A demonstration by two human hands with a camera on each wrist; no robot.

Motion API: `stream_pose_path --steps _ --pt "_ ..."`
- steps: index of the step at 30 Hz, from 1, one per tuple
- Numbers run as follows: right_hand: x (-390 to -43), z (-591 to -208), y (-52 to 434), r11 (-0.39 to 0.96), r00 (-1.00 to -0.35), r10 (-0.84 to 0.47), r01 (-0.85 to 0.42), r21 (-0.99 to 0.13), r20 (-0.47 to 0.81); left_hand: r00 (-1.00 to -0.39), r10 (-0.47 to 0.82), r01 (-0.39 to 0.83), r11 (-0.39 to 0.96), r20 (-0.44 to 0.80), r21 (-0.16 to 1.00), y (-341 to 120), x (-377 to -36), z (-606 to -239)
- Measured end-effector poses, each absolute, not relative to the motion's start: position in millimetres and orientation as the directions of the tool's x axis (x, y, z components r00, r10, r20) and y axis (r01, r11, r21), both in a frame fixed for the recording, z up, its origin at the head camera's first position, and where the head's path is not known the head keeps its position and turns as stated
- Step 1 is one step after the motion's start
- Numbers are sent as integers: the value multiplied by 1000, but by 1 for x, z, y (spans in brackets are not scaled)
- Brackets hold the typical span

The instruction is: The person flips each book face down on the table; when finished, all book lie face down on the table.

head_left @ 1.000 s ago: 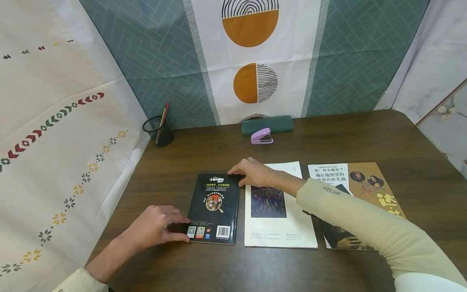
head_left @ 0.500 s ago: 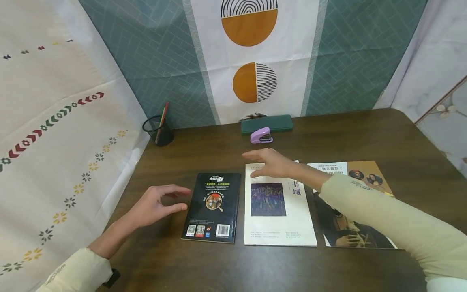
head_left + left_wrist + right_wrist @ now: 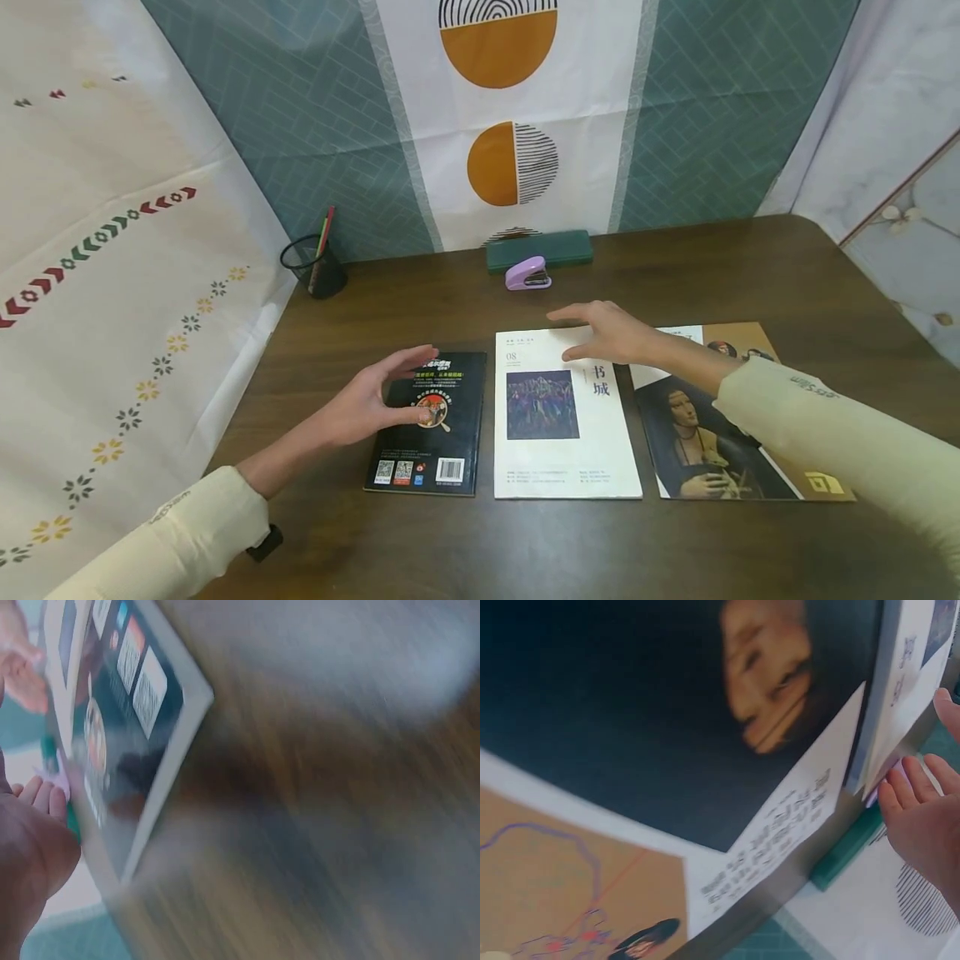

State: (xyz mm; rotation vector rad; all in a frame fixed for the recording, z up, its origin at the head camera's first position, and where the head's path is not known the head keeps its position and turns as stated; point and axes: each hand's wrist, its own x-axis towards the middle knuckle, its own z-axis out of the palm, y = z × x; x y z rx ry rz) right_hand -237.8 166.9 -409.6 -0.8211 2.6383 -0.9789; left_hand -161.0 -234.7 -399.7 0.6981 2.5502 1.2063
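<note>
Reaches with unclenched left hand (image 3: 367, 404), thumb apart from fingers, over 10-o'clock part of black paperback (image 3: 446, 437); cannot tell whether touching. Holds right hand (image 3: 609, 333), with loosely extended fingers, over 1-o'clock corner of white "08" magazine (image 3: 555, 446). On dark wooden table (image 3: 420, 550), from magazine: paperback just beside at 9 o'clock, Lady with an Ermine art book (image 3: 697, 450) at 3, lilac stapler (image 3: 527, 273) and green case (image 3: 566, 248) near 12.

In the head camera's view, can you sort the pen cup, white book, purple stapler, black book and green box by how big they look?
1. White book
2. Black book, partly hidden by the left hand
3. Green box and pen cup: too alike to rank
4. Purple stapler
</note>
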Motion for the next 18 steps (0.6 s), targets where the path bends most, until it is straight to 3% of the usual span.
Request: stream_pose_path --steps 18 --pt "-227 -424 207 654 -846 -533 -419 -629 10 -737 669 459 600 -96 655 -166 -128 -424"
